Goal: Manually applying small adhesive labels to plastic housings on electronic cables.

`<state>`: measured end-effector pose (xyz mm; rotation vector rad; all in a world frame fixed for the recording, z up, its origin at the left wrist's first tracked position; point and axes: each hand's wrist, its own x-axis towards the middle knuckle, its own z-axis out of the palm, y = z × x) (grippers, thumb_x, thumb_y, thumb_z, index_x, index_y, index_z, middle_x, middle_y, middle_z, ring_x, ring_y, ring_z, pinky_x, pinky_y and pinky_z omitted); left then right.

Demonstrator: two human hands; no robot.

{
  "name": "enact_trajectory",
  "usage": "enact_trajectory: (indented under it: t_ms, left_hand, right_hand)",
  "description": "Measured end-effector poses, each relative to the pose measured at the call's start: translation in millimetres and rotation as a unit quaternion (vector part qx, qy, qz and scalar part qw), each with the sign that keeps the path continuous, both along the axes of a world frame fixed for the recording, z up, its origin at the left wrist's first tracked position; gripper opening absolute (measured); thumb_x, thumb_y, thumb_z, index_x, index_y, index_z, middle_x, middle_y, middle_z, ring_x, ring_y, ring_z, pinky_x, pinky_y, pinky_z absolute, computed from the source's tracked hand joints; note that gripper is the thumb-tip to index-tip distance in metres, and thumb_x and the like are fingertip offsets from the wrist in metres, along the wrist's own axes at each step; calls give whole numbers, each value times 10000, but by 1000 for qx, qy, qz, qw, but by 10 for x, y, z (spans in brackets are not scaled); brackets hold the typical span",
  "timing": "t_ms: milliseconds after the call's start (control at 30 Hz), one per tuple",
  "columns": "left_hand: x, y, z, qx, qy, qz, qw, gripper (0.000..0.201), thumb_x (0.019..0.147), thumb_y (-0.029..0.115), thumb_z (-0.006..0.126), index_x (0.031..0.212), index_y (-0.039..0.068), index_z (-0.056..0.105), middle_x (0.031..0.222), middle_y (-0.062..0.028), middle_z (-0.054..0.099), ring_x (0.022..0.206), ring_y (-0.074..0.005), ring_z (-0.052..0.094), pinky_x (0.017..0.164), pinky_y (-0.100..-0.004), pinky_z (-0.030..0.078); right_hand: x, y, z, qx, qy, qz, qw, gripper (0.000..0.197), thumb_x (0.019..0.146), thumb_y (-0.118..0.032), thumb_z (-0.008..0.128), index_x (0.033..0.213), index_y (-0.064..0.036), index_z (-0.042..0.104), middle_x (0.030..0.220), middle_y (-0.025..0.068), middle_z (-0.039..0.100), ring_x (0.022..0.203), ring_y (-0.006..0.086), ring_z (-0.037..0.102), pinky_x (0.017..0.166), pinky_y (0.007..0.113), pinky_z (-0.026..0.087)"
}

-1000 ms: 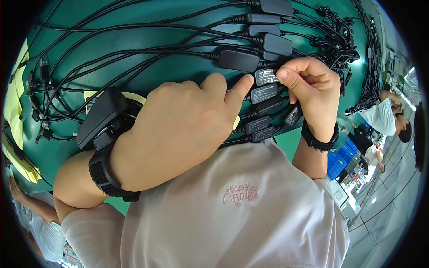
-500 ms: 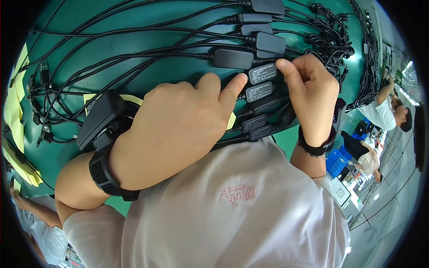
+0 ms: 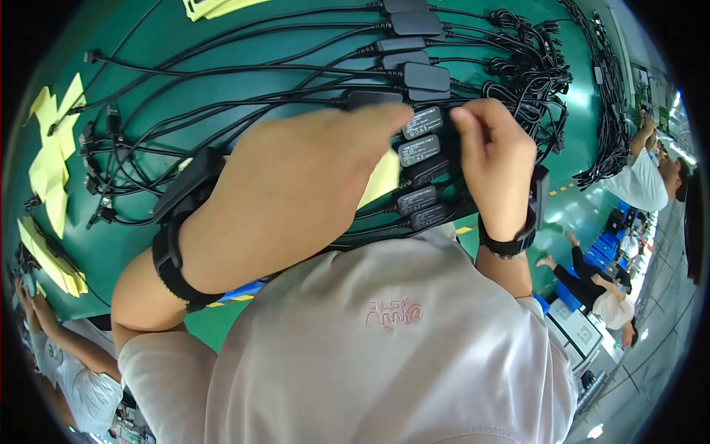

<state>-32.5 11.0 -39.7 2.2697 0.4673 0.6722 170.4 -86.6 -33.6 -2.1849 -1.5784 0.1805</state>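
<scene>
My left hand (image 3: 310, 174) is blurred, its index finger stretched to the upper label end of a black cable box (image 3: 423, 123). A yellow sheet (image 3: 381, 181) sticks out from under this hand, which seems closed over it; the grip itself is hidden. My right hand (image 3: 494, 140) is closed, thumb against curled fingers, just right of the same box. Anything between its fingertips is too small to make out. Below lies another labelled box (image 3: 418, 150), then several more in a column, cables running off both sides.
Plain black boxes (image 3: 426, 76) lie farther back on the green table (image 3: 244, 52). Bundled cables (image 3: 529, 66) lie at the right, loose plugs (image 3: 103, 148) at the left. Crumpled yellow paper (image 3: 52, 163) lies near the left edge. Other people (image 3: 643, 177) are beyond the table.
My left hand has moved slightly up and right, and the yellow sheet has shifted with it, showing more. My right hand has drawn slightly away from the upper labelled box. The whole view has shifted.
</scene>
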Motion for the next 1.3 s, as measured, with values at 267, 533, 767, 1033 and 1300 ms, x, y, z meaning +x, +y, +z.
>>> enact_trajectory:
  t_ms: [267, 533, 767, 1033, 1300]
  left_hand:
    - [1, -34, 309, -292, 24, 65, 954, 253, 964, 150, 532, 1192, 45, 560, 702, 44, 521, 629, -32, 433, 573, -180, 363]
    - [-101, 197, 381, -447, 191, -51, 872, 154, 921, 120, 604, 957, -27, 631, 749, 35, 595, 640, 10, 484, 524, -164, 367]
    - [-113, -45, 263, -482, 73, -17, 873, 151, 924, 119, 596, 893, -22, 640, 699, 55, 566, 606, 12, 448, 502, -166, 345]
    - [-92, -121, 213, -469, 69, -8, 880, 154, 928, 120, 589, 897, -24, 636, 708, 41, 569, 623, -7, 460, 539, -171, 363]
    - [-80, -222, 125, -322, -27, -2, 946, 157, 897, 113, 617, 824, -22, 651, 711, -20, 581, 597, -51, 481, 519, -212, 375]
  right_hand:
    - [-268, 39, 204, 1, 523, 131, 842, 526, 759, 114, 661, 1196, -26, 405, 909, 92, 602, 804, 121, 587, 680, 221, 461]
    - [-76, 61, 457, 83, -24, 194, 977, 280, 701, -63, 755, 958, -34, 649, 1001, 106, 584, 908, 215, 561, 800, 335, 449]
    - [-395, -103, 239, 126, 38, 206, 970, 290, 608, -51, 803, 868, -22, 678, 827, 65, 606, 770, 247, 528, 688, 326, 440]
    - [-481, -130, 165, 131, 108, 164, 972, 292, 591, -38, 801, 850, -43, 667, 827, 61, 636, 740, 243, 541, 660, 315, 457]
    - [-451, -182, 194, 88, 199, 162, 963, 222, 653, -6, 777, 836, -20, 653, 831, 77, 627, 812, 237, 560, 726, 320, 456]
